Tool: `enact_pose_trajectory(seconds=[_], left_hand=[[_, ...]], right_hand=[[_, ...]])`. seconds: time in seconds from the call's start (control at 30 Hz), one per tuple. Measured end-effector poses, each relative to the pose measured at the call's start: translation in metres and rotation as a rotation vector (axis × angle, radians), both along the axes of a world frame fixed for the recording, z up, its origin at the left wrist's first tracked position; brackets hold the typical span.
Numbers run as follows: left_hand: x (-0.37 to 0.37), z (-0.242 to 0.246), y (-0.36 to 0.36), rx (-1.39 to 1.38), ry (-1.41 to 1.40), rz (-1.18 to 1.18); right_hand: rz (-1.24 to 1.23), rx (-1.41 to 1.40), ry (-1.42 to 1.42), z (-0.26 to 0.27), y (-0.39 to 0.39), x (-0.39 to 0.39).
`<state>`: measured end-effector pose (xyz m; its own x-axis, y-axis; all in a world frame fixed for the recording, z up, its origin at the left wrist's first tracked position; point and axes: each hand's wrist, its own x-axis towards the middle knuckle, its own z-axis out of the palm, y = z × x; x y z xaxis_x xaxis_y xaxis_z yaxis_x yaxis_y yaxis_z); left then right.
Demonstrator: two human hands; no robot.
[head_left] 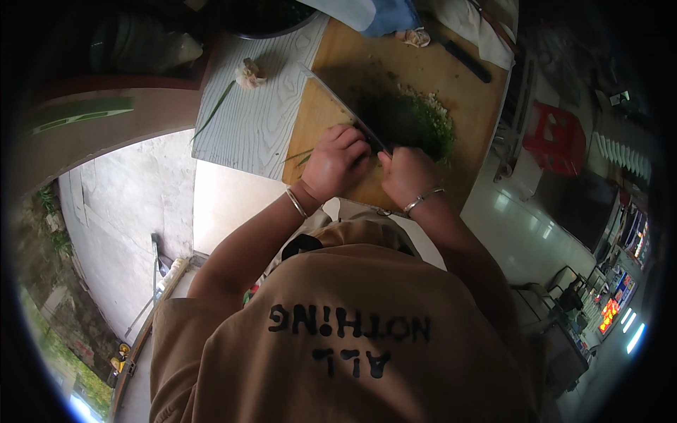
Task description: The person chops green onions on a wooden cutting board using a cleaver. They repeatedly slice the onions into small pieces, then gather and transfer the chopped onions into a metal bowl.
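My right hand (410,174) is closed around the handle of a large knife (341,103), whose blade slants up and left over a wooden cutting board (449,69). To the left of the knife, my left hand (338,158) rests on the board with its fingers curled close beside the blade. Whether it holds something under the fingers is hidden. A heap of chopped greens (439,124), partly in shadow, lies on the board right of the blade. A few long green stalks (301,157) stick out left of my left hand.
A garlic bulb (250,74) and a green leaf (216,112) lie on the wood-patterned surface (264,121) at left. Another bulb (414,37) and a black-handled knife (468,62) are at the board's far side. A dark bowl stands behind; a red plastic stool (555,138) stands right.
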<state>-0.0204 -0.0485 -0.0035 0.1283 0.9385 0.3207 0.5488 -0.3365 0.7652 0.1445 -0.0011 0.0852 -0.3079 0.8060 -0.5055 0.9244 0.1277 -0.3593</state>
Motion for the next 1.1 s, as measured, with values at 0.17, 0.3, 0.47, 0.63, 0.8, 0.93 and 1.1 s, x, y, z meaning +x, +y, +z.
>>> enact_pose_trajectory(seconds=[0.17, 0.3, 0.47, 0.63, 0.8, 0.93, 1.1], left_hand=[[0.001, 0.001, -0.001, 0.024, 0.013, 0.023], [0.001, 0.001, -0.001, 0.04, 0.013, 0.028], [0.0, 0.001, -0.002, 0.005, -0.004, 0.014], [-0.002, 0.004, -0.001, 0.021, 0.013, -0.004], [-0.001, 0.002, -0.004, 0.011, 0.006, 0.007], [-0.001, -0.001, -0.005, 0.009, 0.003, 0.003], [-0.002, 0.003, -0.004, 0.016, 0.008, 0.0]], right_hand=[[-0.088, -0.028, 0.075, -0.002, 0.008, 0.006], [-0.045, -0.08, 0.116, 0.015, 0.005, 0.019], [-0.015, -0.061, -0.092, 0.008, -0.005, 0.0], [-0.032, -0.017, 0.018, 0.001, 0.007, -0.003], [-0.019, -0.065, 0.085, 0.021, -0.002, 0.017], [-0.011, -0.035, -0.079, 0.007, -0.006, 0.001], [-0.042, -0.053, 0.038, -0.001, 0.007, -0.006]])
